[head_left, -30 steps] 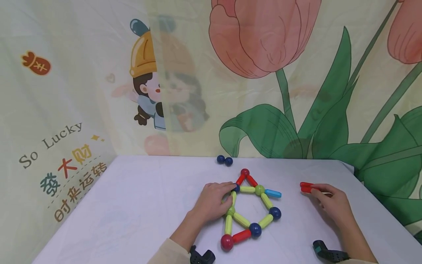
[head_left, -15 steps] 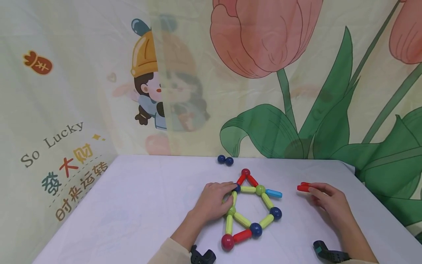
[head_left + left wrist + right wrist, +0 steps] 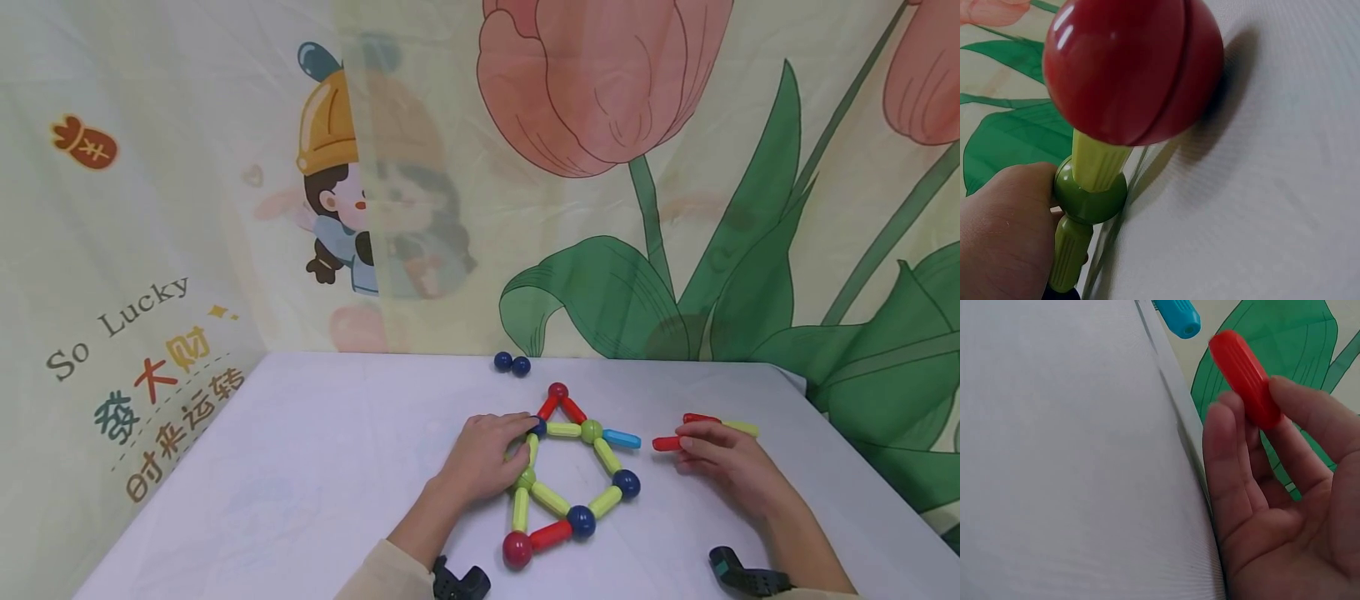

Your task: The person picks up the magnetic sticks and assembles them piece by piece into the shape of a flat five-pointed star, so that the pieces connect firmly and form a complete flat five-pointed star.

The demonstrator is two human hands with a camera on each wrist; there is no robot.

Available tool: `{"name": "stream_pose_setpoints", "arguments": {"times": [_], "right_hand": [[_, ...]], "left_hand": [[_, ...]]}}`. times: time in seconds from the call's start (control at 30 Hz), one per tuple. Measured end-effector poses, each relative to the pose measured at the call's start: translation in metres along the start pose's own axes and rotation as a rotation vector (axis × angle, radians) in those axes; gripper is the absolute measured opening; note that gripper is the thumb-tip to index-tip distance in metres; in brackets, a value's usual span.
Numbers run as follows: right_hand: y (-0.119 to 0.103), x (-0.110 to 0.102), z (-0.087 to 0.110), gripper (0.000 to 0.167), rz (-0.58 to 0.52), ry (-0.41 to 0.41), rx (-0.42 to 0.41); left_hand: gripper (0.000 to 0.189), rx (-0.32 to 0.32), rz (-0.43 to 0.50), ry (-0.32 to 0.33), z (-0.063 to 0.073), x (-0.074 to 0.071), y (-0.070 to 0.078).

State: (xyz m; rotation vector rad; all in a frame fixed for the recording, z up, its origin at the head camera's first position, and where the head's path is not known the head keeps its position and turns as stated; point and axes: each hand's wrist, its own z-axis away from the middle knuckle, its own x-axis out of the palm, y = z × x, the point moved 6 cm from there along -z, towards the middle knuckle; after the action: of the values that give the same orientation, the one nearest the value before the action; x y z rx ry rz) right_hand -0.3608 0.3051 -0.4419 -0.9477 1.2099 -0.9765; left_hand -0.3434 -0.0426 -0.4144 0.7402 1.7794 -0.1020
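Note:
A flat frame of magnetic sticks and balls lies on the table, with yellow-green sticks (image 3: pixel 551 500), red sticks, blue balls (image 3: pixel 626 483) and a large red ball (image 3: pixel 517 550). My left hand (image 3: pixel 483 458) holds its left side, fingers over a blue ball (image 3: pixel 537 427) and thumb against a green ball (image 3: pixel 1088 195). A light blue stick (image 3: pixel 622 439) juts from the frame's right side. My right hand (image 3: pixel 738 471) pinches a red magnetic stick (image 3: pixel 1244 378) between thumb and fingers, apart from the frame. Just beyond that hand are another red stick (image 3: pixel 699 417) and a yellow-green stick (image 3: pixel 740 427).
Two loose blue balls (image 3: pixel 512 363) sit at the back edge of the white-covered table (image 3: pixel 315 467). A printed curtain (image 3: pixel 420 167) hangs behind it. Black wrist devices (image 3: pixel 750 573) are worn on both forearms.
My right hand has drawn one red stick leftward, away from the other red stick; the yellow-green stick behind the hand has come into sight. My left hand has stayed put.

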Motion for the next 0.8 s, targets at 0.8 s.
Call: {"name": "stream_pose_setpoints", "arguments": {"times": [0.8], "right_hand": [[-0.012,0.032,0.004,0.038,-0.005,-0.316,-0.017]], "left_hand": [[0.043,-0.008,-0.009,-0.010,-0.001,0.000,0.000]]}}
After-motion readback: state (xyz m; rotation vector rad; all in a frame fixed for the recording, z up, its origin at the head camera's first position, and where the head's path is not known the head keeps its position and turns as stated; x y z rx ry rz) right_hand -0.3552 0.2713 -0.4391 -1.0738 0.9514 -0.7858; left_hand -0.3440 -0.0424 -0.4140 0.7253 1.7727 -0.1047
